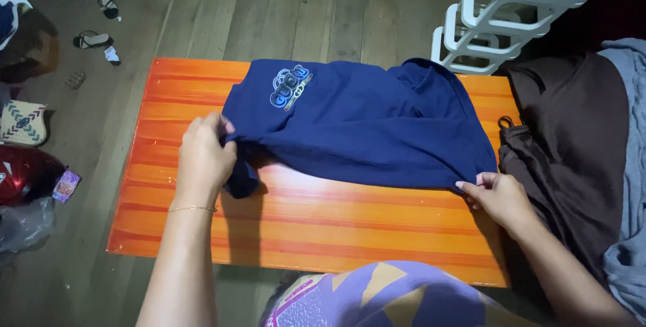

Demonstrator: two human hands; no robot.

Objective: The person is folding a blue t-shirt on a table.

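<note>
A dark blue T-shirt with a printed emblem near its upper left lies spread across an orange striped table. My left hand grips the shirt's left end, pinching a fold of fabric, and a sleeve hangs just below that hand. My right hand pinches the lower right edge of the shirt near the table's right side. The near fold of the shirt is lifted slightly off the tabletop between both hands.
A dark brown garment and grey cloth lie at the right of the table. White plastic stools stand at the back right. Sandals, a woven bag and a red helmet sit on the wooden floor at left.
</note>
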